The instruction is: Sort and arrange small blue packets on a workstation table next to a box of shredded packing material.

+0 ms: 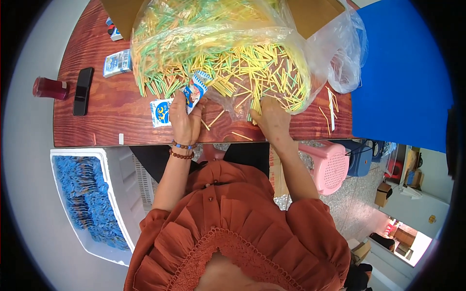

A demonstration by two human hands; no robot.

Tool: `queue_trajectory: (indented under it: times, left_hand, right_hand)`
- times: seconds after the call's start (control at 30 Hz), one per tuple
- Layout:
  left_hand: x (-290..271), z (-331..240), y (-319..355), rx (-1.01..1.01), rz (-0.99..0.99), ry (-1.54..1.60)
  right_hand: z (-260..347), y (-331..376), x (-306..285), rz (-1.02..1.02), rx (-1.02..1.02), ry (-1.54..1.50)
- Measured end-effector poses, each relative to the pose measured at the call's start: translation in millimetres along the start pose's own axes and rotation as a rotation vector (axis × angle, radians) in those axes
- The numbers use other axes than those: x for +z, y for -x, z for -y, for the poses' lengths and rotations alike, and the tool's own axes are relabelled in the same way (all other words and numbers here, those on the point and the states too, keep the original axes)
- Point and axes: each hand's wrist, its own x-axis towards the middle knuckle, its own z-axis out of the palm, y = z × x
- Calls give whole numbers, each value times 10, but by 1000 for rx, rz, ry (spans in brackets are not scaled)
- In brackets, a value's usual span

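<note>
My left hand, with beaded bracelets at the wrist, grips a small blue-and-white packet, tilted up at the front of a heap of thin sticks. Beside that hand another flat packet lies on the table. The thin sticks, yellow, green and orange, spill from a large clear plastic bag. At the heap's near edge my right hand is closed, its fingertips on a few yellow-green sticks. Its fingers are partly hidden by the back of the hand.
On the red wooden table are a phone, a dark red jar and a packet stack. Loose sticks lie near the front edge. A white foam box of blue packets stands lower left; a pink stool stands right.
</note>
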Motion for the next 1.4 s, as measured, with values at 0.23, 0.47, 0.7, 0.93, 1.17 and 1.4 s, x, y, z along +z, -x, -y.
queue_trajectory:
  times: [0.23, 0.47, 0.7, 0.93, 1.17, 1.4]
  left_hand:
    - [-12, -88, -17, 45, 67, 19]
    - [-96, -88, -24, 24, 51, 19]
    - [58, -105, 47, 15, 49, -40]
    - [11, -171, 57, 23, 2, -61]
    - [31, -138, 35, 16, 40, -54]
    - [-32, -92, 29, -6, 82, -52]
  right_hand:
    - [45, 18, 91, 40, 70, 74]
    - [-475, -77, 7, 207, 110, -496]
    - [-128, -1063, -271, 176, 47, -134]
    - [-88, -1419, -146, 192, -118, 80]
    - [-358, -1477, 60, 249, -54, -123]
    - [-752, -1371, 174, 212, 84, -758]
